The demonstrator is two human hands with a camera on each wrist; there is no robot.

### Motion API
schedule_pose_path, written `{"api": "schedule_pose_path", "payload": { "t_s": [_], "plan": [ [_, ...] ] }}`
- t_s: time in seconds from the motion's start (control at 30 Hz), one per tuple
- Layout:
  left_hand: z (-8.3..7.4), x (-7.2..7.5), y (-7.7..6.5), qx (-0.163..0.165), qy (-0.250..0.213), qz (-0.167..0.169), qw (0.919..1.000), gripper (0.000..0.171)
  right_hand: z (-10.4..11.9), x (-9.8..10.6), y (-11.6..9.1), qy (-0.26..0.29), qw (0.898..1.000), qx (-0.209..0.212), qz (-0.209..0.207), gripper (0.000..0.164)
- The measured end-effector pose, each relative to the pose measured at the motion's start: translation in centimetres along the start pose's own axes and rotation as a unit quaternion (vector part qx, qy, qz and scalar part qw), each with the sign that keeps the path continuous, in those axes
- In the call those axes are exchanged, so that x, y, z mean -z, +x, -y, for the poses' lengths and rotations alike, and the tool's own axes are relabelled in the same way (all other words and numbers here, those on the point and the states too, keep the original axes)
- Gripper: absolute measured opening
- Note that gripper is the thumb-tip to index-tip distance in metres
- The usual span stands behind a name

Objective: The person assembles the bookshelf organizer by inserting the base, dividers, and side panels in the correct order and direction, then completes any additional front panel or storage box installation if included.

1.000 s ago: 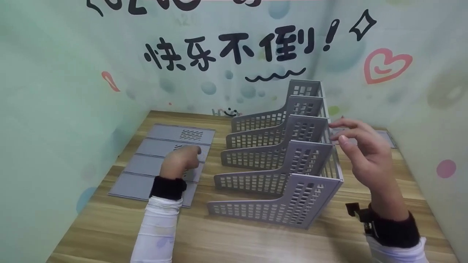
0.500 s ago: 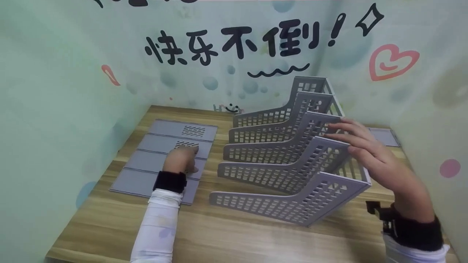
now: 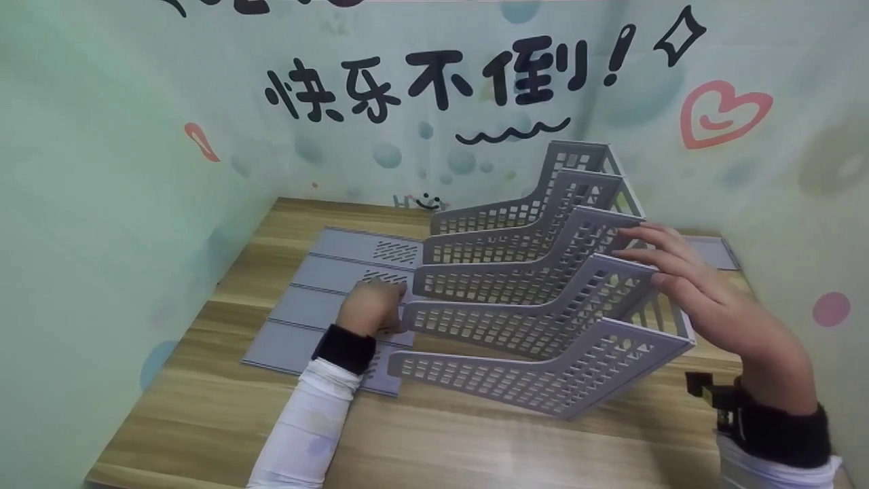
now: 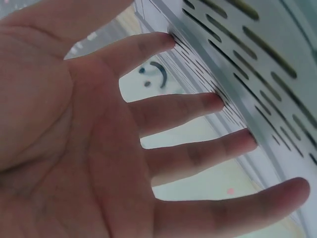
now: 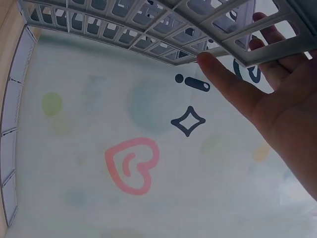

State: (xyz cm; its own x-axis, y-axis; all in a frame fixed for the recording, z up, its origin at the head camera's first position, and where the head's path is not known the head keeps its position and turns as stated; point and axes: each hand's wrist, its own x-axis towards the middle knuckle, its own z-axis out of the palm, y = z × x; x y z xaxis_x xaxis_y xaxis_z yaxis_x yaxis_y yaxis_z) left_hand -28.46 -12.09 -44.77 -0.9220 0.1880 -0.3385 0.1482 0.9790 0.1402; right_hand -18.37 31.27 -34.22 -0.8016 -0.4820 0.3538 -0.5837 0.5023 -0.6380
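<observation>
A grey plastic magazine file rack (image 3: 468, 380), with several perforated dividers, stands on the table, its tall back leaning to the right. My right hand (image 3: 713, 299) grips the top of that back; in the right wrist view the thumb (image 5: 225, 79) lies at the lattice edge and the fingers reach in behind it. Flat on the table at left is a grey ribbed panel (image 3: 292, 343) with slots, its right edge up against the rack's low front. My left hand (image 3: 370, 309) is on the slotted part, with fingers straight and spread, fingertips at the panel in the left wrist view.
Another flat grey panel (image 3: 713, 252) lies at the back right, partly behind the rack and my right hand. The wood-grain table (image 3: 468, 448) is walled by a printed cloth (image 3: 339, 163) at the back and both sides.
My right hand has taken hold of the rack's back and tilted it rightward. After that, my left hand has slid the slotted panel to the right, up to the rack's front.
</observation>
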Motion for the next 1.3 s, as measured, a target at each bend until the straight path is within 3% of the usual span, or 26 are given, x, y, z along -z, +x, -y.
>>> {"api": "schedule_pose_path", "payload": {
  "t_s": [0.17,0.3,0.43,0.53,0.63,0.77,0.83,0.9,1.0,1.07,1.17,1.3],
  "plan": [
    [-1.0,-0.6,-0.4,-0.004,0.015,-0.014,0.9998,0.061,0.3,-1.2,0.6,0.005,1.000,0.006,-0.023,0.048],
    [-1.3,-0.6,-0.4,0.013,0.015,-0.003,0.9998,0.069,0.3,-2.0,1.0,0.007,0.998,0.016,-0.056,0.047],
    [-1.5,-0.7,0.1,0.028,0.004,0.005,0.9996,0.070,0.2,-3.0,1.5,0.021,0.994,0.026,-0.107,0.043],
    [-1.9,-1.2,0.6,0.040,-0.005,-0.007,0.9992,0.057,0.1,-3.7,1.9,0.001,0.985,0.053,-0.162,0.036],
    [-2.3,-1.8,0.8,0.051,-0.001,-0.032,0.9982,0.049,0.6,-4.2,2.2,-0.042,0.963,0.115,-0.240,0.028],
    [-2.6,-1.8,0.9,0.065,0.000,-0.033,0.9973,0.053,3.7,-5.1,2.1,-0.069,0.912,0.228,-0.333,0.037],
    [-2.7,-1.6,0.9,0.072,-0.007,-0.024,0.9971,0.058,5.6,-5.6,1.7,-0.094,0.903,0.264,-0.325,0.042],
    [-2.8,-1.4,1.1,0.079,-0.018,-0.015,0.9966,0.067,6.7,-6.0,1.2,-0.147,0.908,0.276,-0.278,0.042],
    [-2.9,-1.3,1.1,0.085,-0.036,-0.015,0.9956,0.070,7.1,-6.1,0.8,-0.258,0.914,0.259,-0.178,0.043],
    [-3.0,-1.3,1.1,0.089,-0.061,-0.007,0.9942,0.073,6.8,-6.0,0.7,-0.303,0.910,0.248,-0.139,0.044],
    [-3.2,-1.4,1.1,0.085,-0.082,0.013,0.9929,0.074,6.0,-5.6,0.7,-0.302,0.915,0.237,-0.126,0.046],
    [-3.3,-1.3,1.2,0.079,-0.066,0.041,0.9939,0.069,5.2,-4.9,0.5,-0.273,0.927,0.226,-0.118,0.048]
  ]
}}
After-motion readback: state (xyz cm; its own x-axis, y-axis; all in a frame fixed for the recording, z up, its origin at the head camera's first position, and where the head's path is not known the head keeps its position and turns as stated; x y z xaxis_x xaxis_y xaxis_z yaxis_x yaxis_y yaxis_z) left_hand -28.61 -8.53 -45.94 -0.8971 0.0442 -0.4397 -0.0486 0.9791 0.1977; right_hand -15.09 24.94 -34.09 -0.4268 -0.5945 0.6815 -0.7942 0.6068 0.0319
